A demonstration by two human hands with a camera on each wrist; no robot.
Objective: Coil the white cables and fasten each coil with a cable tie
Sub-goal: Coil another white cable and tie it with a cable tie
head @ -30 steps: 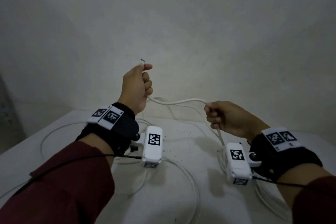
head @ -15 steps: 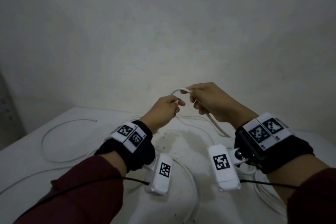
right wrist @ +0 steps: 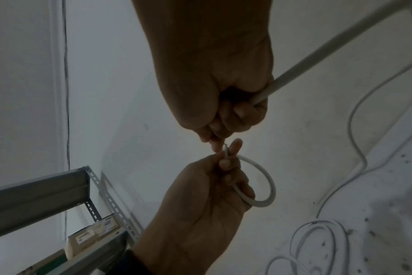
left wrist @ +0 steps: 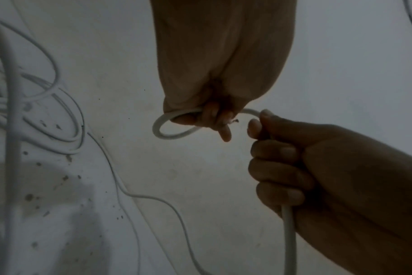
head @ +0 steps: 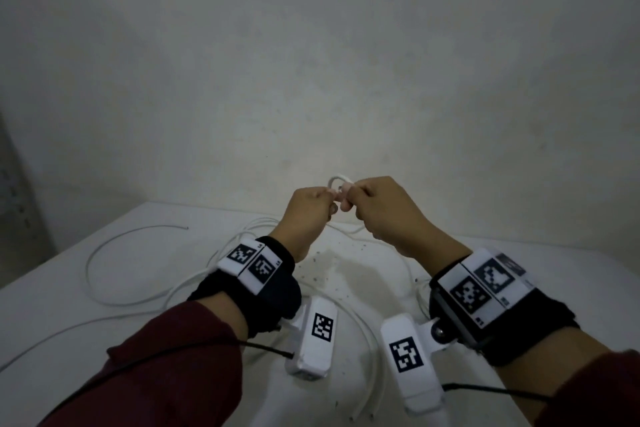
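Observation:
Both hands meet above the white table [head: 571, 270], near the wall. My left hand [head: 327, 199] pinches the end of a white cable, bent into a small loop [head: 336, 179]. In the left wrist view the loop [left wrist: 161, 130] curls out from the left hand's fingertips [left wrist: 218, 122]. My right hand [head: 349, 199] grips the same cable in a fist just past the loop, thumb up [left wrist: 266, 148]. The right wrist view shows the right fist [right wrist: 223, 128] on the cable, with the left hand [right wrist: 228, 161] and the loop [right wrist: 268, 188] below it. I see no cable tie.
More white cables lie loose on the table: a wide thin arc [head: 104, 288] at the left, a coiled bunch [right wrist: 318, 238] under the hands. A grey metal shelf [right wrist: 47, 189] stands left of the table. The wall rises right behind.
My left hand came down from its raised position and met the right hand. The cable span between them has closed into a small loop.

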